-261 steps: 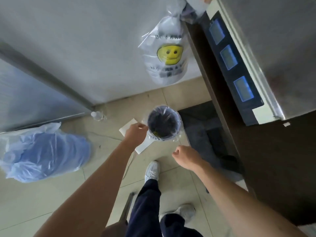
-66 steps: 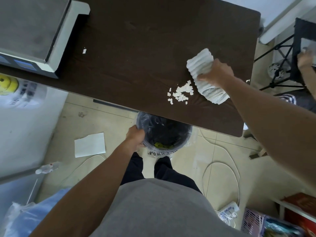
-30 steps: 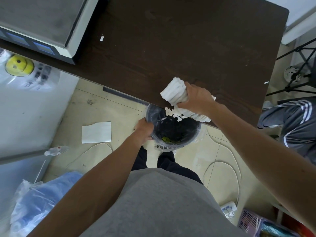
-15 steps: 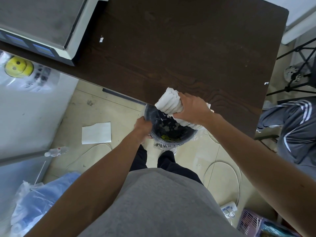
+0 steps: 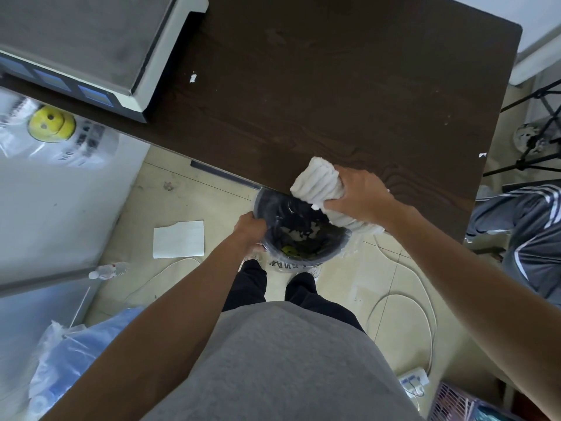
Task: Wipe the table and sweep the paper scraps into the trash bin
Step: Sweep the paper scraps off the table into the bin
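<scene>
My left hand (image 5: 250, 227) grips the rim of a small black trash bin (image 5: 267, 205) lined with clear plastic, holding it just under the near edge of the dark wooden table (image 5: 334, 95). White paper scraps (image 5: 300, 233) lie inside the bin on yellow-green waste. My right hand (image 5: 359, 197) is shut on a white ribbed cloth (image 5: 318, 183) at the table edge, right above the bin. A single scrap (image 5: 193, 77) rests on the table near the scale, and another scrap (image 5: 482, 155) sits at the right edge.
A grey scale (image 5: 91, 47) stands on the table's left end. On the floor lie a white paper sheet (image 5: 179, 239), a water bottle (image 5: 109, 271), white cables (image 5: 403, 302), a power strip (image 5: 413, 382) and a blue plastic bag (image 5: 69, 363). Another person's leg (image 5: 528, 238) is at right.
The pile of scraps was swept off the table edge by the cloth into the bin. The cloth now sits slightly higher on the edge, and the scraps lie inside the bin.
</scene>
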